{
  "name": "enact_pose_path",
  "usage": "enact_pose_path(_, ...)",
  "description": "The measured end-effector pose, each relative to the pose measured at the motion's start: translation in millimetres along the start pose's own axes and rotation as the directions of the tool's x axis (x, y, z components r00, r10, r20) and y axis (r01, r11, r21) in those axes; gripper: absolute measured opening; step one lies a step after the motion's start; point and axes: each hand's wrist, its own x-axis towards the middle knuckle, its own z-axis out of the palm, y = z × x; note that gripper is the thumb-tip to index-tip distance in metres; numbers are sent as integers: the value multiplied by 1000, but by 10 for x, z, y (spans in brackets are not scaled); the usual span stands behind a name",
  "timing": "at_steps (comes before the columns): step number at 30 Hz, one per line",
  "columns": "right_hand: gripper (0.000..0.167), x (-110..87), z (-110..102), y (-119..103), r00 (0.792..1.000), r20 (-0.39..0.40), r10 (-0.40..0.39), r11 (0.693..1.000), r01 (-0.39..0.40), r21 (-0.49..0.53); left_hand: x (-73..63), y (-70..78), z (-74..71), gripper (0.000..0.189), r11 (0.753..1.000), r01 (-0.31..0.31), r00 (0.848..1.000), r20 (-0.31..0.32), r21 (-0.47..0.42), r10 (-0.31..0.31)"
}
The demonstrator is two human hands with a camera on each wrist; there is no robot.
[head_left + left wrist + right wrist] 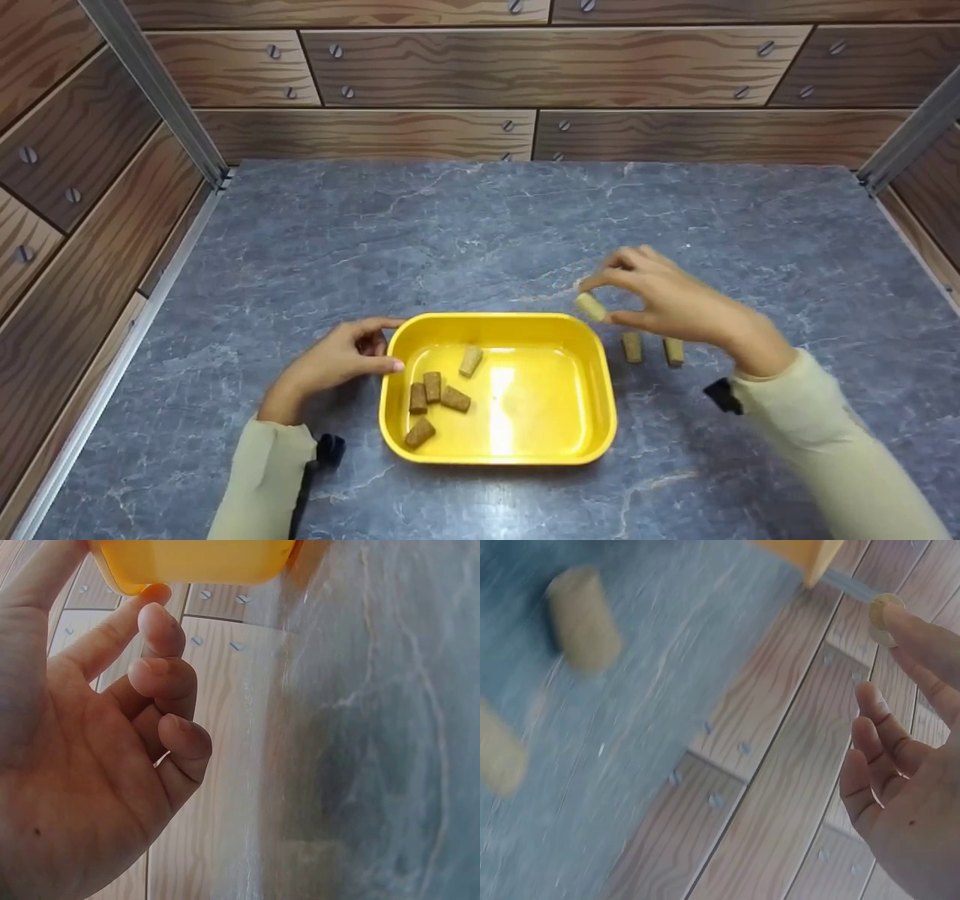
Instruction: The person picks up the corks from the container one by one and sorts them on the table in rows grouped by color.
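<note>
Between the thumb and forefinger of my right hand point(671, 300) a light tan cork point(591, 307) is pinched, above the table just off the back right corner of a yellow plastic tray point(499, 459). In the right wrist view the cork point(883, 619) shows end-on at the fingertips, the other fingers loosely bent. My left hand point(337, 362) holds the tray at its left side, thumb on the rim and forefinger along the back corner. Inside the tray, towards the left, lie a light cork point(471, 361) and several darker brown corks point(433, 387).
Two more light corks, one nearer point(632, 347) and one farther right point(674, 351), stand on the grey marbled table point(420, 232) beside the tray, below my right hand. Wood-patterned panels point(555, 67) border the table at the back and sides.
</note>
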Motion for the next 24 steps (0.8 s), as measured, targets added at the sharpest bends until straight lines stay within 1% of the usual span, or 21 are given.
enact_pose_path(3, 39, -120, -45, 89, 1000, -15, 23, 1000, -23, -16, 3, 2, -1, 57, 1000, 1, 1000, 0, 4, -1)
enact_pose_path(7, 40, -276, -50, 200, 996, 4, 84, 996, -84, -2, 7, 1, 2, 57, 1000, 9, 1000, 0, 4, -9)
enact_pose_path(12, 40, -461, 3, 350, 984, 44, 172, 984, -174, 38, 1, -12, 9, 58, 1000, 14, 1000, 2, 0, -14)
enact_pose_path(17, 39, -664, 41, 504, 970, 64, 235, 970, -238, 55, 7, -12, 16, 57, 1000, 14, 1000, -2, -12, -14)
enact_pose_path(20, 40, -801, 72, 593, 966, 62, 249, 967, -252, 32, 10, -7, 16, 57, 1000, 16, 1000, -5, -14, -16)
enact_pose_path(24, 40, -977, 117, 690, 968, 34, 250, 968, -250, -3, -1, -7, 9, 57, 1000, 16, 1000, -9, -12, -16)
